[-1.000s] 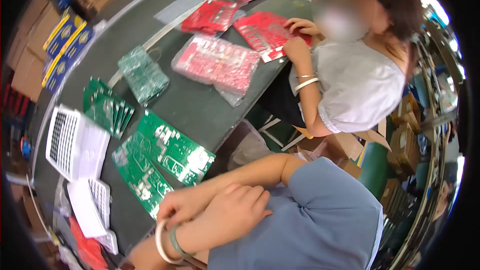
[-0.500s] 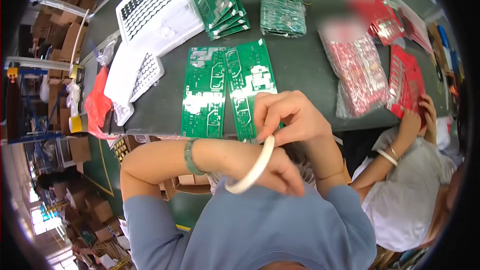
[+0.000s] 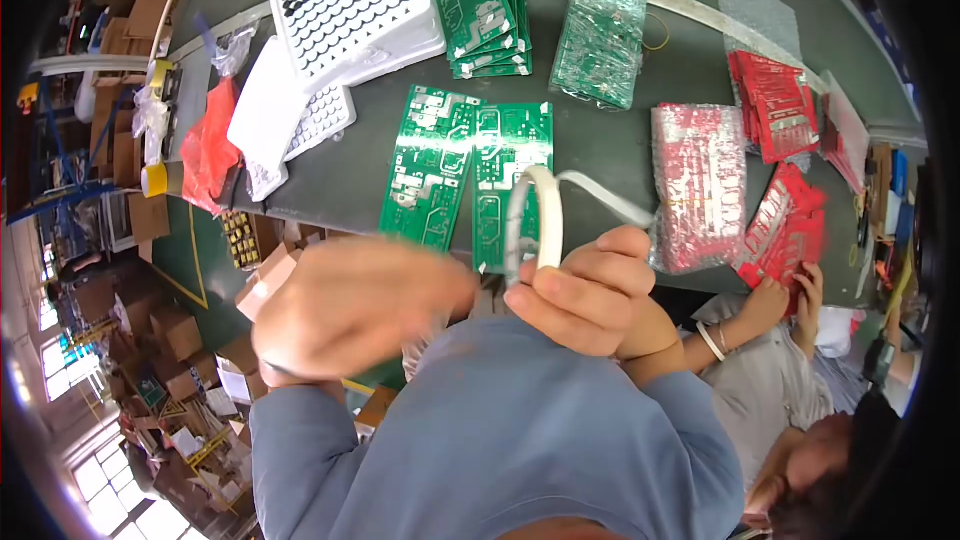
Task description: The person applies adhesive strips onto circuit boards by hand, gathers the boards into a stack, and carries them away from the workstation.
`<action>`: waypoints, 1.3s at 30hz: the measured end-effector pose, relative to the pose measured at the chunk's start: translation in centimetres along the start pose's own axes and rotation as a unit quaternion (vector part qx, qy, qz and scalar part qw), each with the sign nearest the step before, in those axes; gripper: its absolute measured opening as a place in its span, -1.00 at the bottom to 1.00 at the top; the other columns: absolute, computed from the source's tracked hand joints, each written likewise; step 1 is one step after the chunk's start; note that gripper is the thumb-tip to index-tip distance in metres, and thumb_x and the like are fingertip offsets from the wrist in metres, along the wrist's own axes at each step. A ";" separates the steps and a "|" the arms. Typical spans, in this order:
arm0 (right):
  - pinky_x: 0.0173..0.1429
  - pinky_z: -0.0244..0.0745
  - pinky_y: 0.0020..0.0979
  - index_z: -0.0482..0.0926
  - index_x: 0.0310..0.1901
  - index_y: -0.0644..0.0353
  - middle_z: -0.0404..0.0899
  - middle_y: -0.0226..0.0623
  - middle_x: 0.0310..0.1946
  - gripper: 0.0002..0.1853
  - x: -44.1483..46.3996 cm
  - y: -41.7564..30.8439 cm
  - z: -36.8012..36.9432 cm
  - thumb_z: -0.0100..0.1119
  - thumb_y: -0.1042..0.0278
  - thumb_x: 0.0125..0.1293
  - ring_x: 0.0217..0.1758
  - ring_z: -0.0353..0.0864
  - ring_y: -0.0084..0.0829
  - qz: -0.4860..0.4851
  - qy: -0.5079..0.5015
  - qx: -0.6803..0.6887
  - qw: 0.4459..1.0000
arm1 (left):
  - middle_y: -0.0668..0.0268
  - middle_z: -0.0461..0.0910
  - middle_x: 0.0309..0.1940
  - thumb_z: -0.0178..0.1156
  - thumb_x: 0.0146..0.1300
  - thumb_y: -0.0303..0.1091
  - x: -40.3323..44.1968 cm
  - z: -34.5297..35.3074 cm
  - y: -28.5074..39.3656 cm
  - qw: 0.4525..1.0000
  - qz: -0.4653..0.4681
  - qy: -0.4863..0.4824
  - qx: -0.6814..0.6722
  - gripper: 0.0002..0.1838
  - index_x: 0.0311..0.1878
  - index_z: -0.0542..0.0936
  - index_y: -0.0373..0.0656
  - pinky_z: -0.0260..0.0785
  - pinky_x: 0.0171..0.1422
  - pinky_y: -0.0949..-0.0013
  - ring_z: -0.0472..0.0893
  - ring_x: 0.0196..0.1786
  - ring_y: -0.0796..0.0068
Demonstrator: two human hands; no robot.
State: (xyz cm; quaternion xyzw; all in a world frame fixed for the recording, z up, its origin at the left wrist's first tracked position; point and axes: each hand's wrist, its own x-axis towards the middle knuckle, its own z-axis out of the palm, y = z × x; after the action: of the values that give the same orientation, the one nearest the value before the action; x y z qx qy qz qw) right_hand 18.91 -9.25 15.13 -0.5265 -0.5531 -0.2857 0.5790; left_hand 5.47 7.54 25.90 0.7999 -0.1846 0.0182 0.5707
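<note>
My right hand (image 3: 595,295) is closed around the lower edge of a narrow white ring, which looks like a roll of tape (image 3: 549,220). It is held upright above the front edge of the bench. A loose white strip (image 3: 608,198) trails from the top of the ring to the right. Off to the left, my left hand (image 3: 360,305) is smeared by motion and its fingers cannot be made out. Two green circuit boards, a left one (image 3: 430,165) and a right one (image 3: 513,145), lie side by side just beyond my hands. The ring partly covers the right board.
At the back are a white tray stack (image 3: 350,15), fanned green boards (image 3: 480,0) and a wrapped green bundle (image 3: 602,30). To the right lie a bubble-wrapped red bundle (image 3: 700,185) and red boards (image 3: 775,105). A co-worker's hands (image 3: 785,300) touch other red boards (image 3: 785,225).
The white ring has come off my left wrist and is now in my right hand. My left hand has swung out to the left. The view has shifted slightly.
</note>
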 end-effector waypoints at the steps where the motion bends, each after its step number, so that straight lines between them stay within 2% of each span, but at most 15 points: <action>1: -0.25 0.14 -0.46 0.69 -0.21 -0.06 0.52 -0.59 -0.10 -0.69 0.8 -0.2 -0.4 0.37 0.47 -0.07 -0.32 0.26 -0.55 -0.026 -0.026 -0.009 0.999 | 0.01 0.60 -0.13 0.06 0.32 -0.34 0.8 0.4 0.9 0.987 -0.144 0.075 -0.005 -0.70 -0.07 0.60 -0.39 0.44 -0.01 0.31 0.60 -0.09 0.18; 2: -0.24 0.15 -0.48 0.69 -0.21 -0.07 0.51 -0.61 -0.10 -0.67 1.7 -0.5 -0.9 0.38 0.48 -0.08 -0.32 0.27 -0.56 -0.053 -0.052 -0.019 0.997 | 0.02 0.59 -0.11 0.03 0.36 -0.30 1.7 1.0 1.8 0.948 -0.284 0.146 -0.009 -0.68 -0.07 0.58 -0.41 0.41 0.05 0.30 0.58 -0.05 0.20; 3: -0.27 0.15 -0.50 0.70 -0.20 -0.06 0.53 -0.59 -0.11 -0.63 2.6 -1.1 -1.2 0.37 0.49 -0.14 -0.30 0.28 -0.55 -0.051 -0.073 -0.021 0.996 | 0.08 0.59 -0.06 -0.03 0.42 -0.23 2.1 1.9 1.8 0.928 -0.309 0.176 -0.114 -0.61 0.00 0.55 -0.41 0.34 0.13 0.28 0.57 -0.02 0.24; 4: -0.27 0.15 -0.50 0.70 -0.20 -0.06 0.53 -0.59 -0.11 -0.63 3.1 -1.4 -1.3 0.37 0.49 -0.14 -0.30 0.28 -0.55 -0.054 -0.075 -0.020 0.996 | 0.03 0.58 -0.04 -0.11 0.40 0.09 2.5 3.2 1.5 0.908 -0.319 0.203 -0.182 -0.35 0.06 0.52 -0.44 0.39 0.11 0.28 0.59 -0.04 0.25; 6: -0.30 0.17 -0.48 0.72 -0.23 -0.02 0.56 -0.56 -0.11 -0.61 3.6 -2.0 -1.2 0.33 0.51 -0.23 -0.29 0.28 -0.53 -0.080 -0.095 0.002 0.992 | 0.07 0.59 -0.08 -0.02 0.41 -0.03 3.1 4.9 2.0 0.789 -0.312 0.302 -0.435 -0.46 0.03 0.53 -0.45 0.43 0.07 0.34 0.60 -0.06 0.30; 14: -0.34 0.27 -0.49 0.73 -0.32 0.12 0.59 -0.42 -0.14 -0.66 6.7 -5.1 -3.1 0.27 0.49 -0.30 -0.25 0.46 -0.47 -0.122 -0.143 0.027 0.982 | 0.24 0.60 -0.28 0.13 0.34 -0.31 3.5 4.7 3.4 0.693 -0.356 0.283 -0.559 -0.75 -0.16 0.56 -0.35 0.48 -0.14 0.46 0.58 -0.28 0.50; 17: -0.33 0.29 -0.49 0.71 -0.33 0.15 0.59 -0.41 -0.15 -0.70 7.2 -5.6 -2.8 0.25 0.49 -0.25 -0.29 0.48 -0.49 -0.146 -0.194 0.054 0.969 | 0.27 0.57 -0.40 0.08 0.36 -0.27 3.2 4.2 2.2 0.538 -0.400 0.272 -0.691 -0.75 -0.37 0.55 -0.25 0.47 -0.21 0.46 0.52 -0.38 0.53; 22: -0.15 0.46 -0.39 0.63 -0.34 0.30 0.52 -0.32 -0.26 -0.74 9.4 -5.4 -0.8 0.21 0.40 -0.15 -0.27 0.50 -0.41 -0.254 -0.357 0.149 0.887 | 0.26 0.60 -0.50 0.06 0.36 -0.31 -0.6 4.8 -3.2 0.494 -0.382 0.172 -0.762 -0.76 -0.34 0.56 -0.26 0.46 -0.46 0.49 0.54 -0.52 0.54; 24: -0.04 0.47 -0.31 0.61 -0.33 0.34 0.50 -0.30 -0.28 -0.74 9.2 -5.5 1.0 0.19 0.38 -0.08 -0.24 0.50 -0.38 -0.268 -0.358 0.198 0.872 | 0.29 0.57 -0.53 0.07 0.36 -0.29 0.6 3.3 -0.1 0.445 -0.519 0.257 -0.684 -0.75 -0.34 0.57 -0.27 0.37 -0.53 0.52 0.48 -0.57 0.61; 28: 0.02 0.43 -0.29 0.59 -0.23 0.31 0.51 -0.25 -0.19 -0.71 8.2 -4.5 4.7 0.17 0.35 0.01 -0.09 0.53 -0.29 -0.236 -0.438 0.247 0.831 | 0.38 0.51 -0.56 0.09 0.34 -0.29 -4.3 1.3 -4.7 0.471 -0.368 0.152 -0.787 -0.78 -0.33 0.57 -0.24 0.20 -0.61 0.55 0.36 -0.62 0.65; 30: 0.04 0.41 -0.27 0.59 -0.17 0.21 0.49 -0.21 -0.07 -0.70 9.6 -4.4 6.8 0.18 0.32 0.03 0.00 0.49 -0.25 -0.233 -0.458 0.140 0.846 | 0.44 0.43 -0.59 0.11 0.31 -0.26 -5.1 -2.1 -3.3 0.531 -0.385 0.423 -0.626 -0.79 -0.33 0.58 -0.20 0.08 -0.59 0.56 0.27 -0.64 0.63; 32: 0.06 0.40 -0.20 0.62 -0.13 0.02 0.47 -0.30 0.05 -0.64 8.8 -4.0 7.6 0.25 0.40 -0.07 0.09 0.45 -0.29 -0.151 -0.491 0.146 0.846 | 0.46 0.38 -0.63 0.16 0.27 -0.31 -8.7 -5.7 -4.8 0.612 -0.331 0.517 -0.499 -0.83 -0.34 0.57 -0.21 0.13 -0.51 0.54 0.28 -0.62 0.66; 33: 0.05 0.40 -0.20 0.62 -0.14 0.04 0.47 -0.28 0.05 -0.65 8.4 -3.5 8.0 0.24 0.45 -0.06 0.09 0.45 -0.27 -0.087 -0.489 0.127 0.859 | 0.43 0.43 -0.56 0.05 0.28 -0.24 -10.2 -7.2 -5.0 0.660 -0.372 0.585 -0.287 -0.75 -0.31 0.60 -0.23 0.17 -0.41 0.53 0.33 -0.50 0.65; 36: 0.04 0.40 -0.18 0.63 -0.16 0.10 0.47 -0.22 0.02 -0.67 5.0 -2.2 7.7 0.20 0.59 -0.03 0.05 0.46 -0.16 0.072 -0.482 0.111 0.866 | 0.26 0.61 -0.46 0.01 0.32 -0.30 -17.2 -12.7 -9.3 0.667 -0.371 0.645 0.028 -0.69 -0.13 0.61 -0.36 0.38 -0.26 0.36 0.54 -0.38 0.47; 39: 0.05 0.41 -0.18 0.63 -0.18 0.09 0.48 -0.21 -0.06 -0.68 -0.1 -0.6 5.3 0.17 0.59 -0.03 0.03 0.46 -0.14 0.217 -0.487 0.046 0.845 | 0.14 0.67 -0.40 -0.01 0.33 -0.18 -21.5 -19.0 -13.7 0.637 -0.474 0.530 0.297 -0.71 -0.20 0.63 -0.14 0.45 -0.15 0.15 0.67 -0.26 0.12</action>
State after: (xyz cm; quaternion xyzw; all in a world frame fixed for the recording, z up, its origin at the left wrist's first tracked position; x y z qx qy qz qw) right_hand 16.48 -4.53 14.30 -0.6774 -0.6481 0.1662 0.3057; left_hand -6.75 34.75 14.90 0.7572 0.5695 0.2200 0.2321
